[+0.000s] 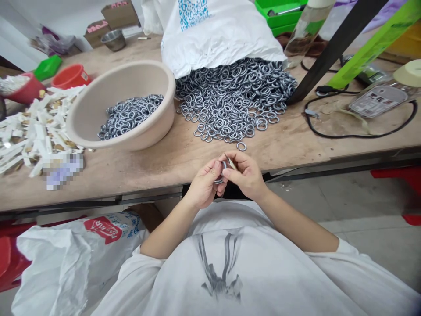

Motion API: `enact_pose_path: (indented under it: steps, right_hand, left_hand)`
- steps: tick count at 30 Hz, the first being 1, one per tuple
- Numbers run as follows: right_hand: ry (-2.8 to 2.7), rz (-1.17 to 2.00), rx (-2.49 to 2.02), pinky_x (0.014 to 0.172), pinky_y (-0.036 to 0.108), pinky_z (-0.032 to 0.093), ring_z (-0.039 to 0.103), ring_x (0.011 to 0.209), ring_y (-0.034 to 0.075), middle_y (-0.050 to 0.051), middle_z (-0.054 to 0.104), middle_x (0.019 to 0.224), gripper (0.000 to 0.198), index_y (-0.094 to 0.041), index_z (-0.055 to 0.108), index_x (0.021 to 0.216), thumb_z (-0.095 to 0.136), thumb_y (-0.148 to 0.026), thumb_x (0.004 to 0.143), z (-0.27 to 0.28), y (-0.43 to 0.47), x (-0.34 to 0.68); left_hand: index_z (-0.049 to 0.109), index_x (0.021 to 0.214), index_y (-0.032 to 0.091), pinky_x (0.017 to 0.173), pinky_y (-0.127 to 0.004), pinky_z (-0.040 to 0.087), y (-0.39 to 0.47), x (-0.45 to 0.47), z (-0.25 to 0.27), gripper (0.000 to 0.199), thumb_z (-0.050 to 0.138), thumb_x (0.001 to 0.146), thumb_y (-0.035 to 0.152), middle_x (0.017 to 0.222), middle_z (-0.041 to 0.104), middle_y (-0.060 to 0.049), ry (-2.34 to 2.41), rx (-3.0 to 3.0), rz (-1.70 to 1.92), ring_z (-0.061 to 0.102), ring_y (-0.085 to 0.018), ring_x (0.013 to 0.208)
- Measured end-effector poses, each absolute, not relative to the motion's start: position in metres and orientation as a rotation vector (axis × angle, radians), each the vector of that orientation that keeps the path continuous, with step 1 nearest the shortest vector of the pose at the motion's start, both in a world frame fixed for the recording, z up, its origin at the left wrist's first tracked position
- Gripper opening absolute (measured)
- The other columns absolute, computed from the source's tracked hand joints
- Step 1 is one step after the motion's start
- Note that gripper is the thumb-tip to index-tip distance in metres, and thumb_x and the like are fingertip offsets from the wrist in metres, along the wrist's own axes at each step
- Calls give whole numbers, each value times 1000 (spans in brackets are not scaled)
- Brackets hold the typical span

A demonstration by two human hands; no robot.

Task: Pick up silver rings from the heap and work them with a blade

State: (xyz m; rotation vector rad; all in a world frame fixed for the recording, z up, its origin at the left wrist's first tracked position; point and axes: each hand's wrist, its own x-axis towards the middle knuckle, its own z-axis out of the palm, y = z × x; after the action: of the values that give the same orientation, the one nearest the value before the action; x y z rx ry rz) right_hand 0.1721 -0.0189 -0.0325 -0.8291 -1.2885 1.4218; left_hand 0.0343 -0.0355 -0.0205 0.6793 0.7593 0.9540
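Note:
Close to my body, at the table's front edge, both hands meet over grey rings. My left hand is closed, pinching a ring between thumb and fingers. My right hand is closed too, around a small, thin pointed tool whose tip is near the ring; its exact kind is unclear. A single loose ring lies just beyond my fingers. Behind it a large pile of the same rings spills from a white sack. To the left, a beige basin holds more rings.
White strips are heaped at the left, near red bowls and a green lid-like piece. At right stand a dark post, a black cable and a labelled jar. A white bag sits below the table.

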Motion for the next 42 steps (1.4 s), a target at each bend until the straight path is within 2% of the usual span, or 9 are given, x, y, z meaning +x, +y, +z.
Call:
enact_pose_path:
  steps: [5,10,21,25,28,31,35,39,42]
  right_hand:
    - [-1530,1068,-940,60,28,41,52,61,13,-1,57,66,49,-21,61,77,51,-66,93,-25,-15,183]
    - [-1933,775,-944,58,29,32,49,59,13,0,54,63,51,-19,57,69,43,-56,101,-21,-24,191]
    - [-1830,688,-1272,55,28,28,42,54,13,-3,41,56,55,-21,45,63,36,-61,100,-35,1,201]
    - [-1895,329,-1676,60,32,30,53,69,21,7,63,81,31,-20,66,84,61,-50,92,-43,22,216]
    - [-1983,211,-1771,63,35,35,58,78,26,14,67,102,20,-21,73,98,65,-36,89,-44,27,219]
    - [-1944,279,-1738,67,37,39,58,79,26,14,67,102,19,-19,73,96,60,-32,92,-43,26,218]
    - [-1710,813,-1377,64,32,41,52,70,19,5,59,77,38,-20,62,78,57,-54,94,-33,14,209]
    - [-1420,1474,-976,51,26,38,43,52,11,-4,45,58,50,-21,57,75,61,-70,86,-23,-3,187]
    - [-1226,1588,-942,41,24,32,37,43,8,-6,45,55,53,-21,55,76,66,-73,79,-22,-10,172]
  left_hand:
    - [50,74,17,36,-15,36,-34,28,-18,40,73,84,48,66,54,5,712,707,990,42,-4,42]
    - [52,76,18,36,-15,35,-33,25,-19,38,74,83,48,59,50,6,716,682,1012,40,-4,40]
    - [53,72,16,37,-17,39,-43,24,-21,43,74,82,52,60,54,4,654,804,827,42,-4,38]
    - [54,71,15,40,-17,44,-40,19,-19,44,75,81,52,64,59,2,746,803,930,48,-5,41]
    - [64,88,14,44,-18,51,-33,14,-17,36,81,77,45,73,67,-1,824,764,971,56,-7,48]
    - [67,99,14,46,-20,54,-28,13,-19,38,82,74,38,77,69,-1,879,681,982,61,-9,54]
    - [65,87,13,42,-20,53,-26,16,-23,39,78,74,47,74,67,-2,896,567,1014,61,-10,54]
    - [62,88,14,35,-16,41,-30,28,-25,48,78,73,58,72,62,1,898,620,1040,55,-7,50]
    - [58,88,17,34,-14,32,-34,36,-27,53,76,73,64,68,58,4,919,721,1102,48,-5,45]
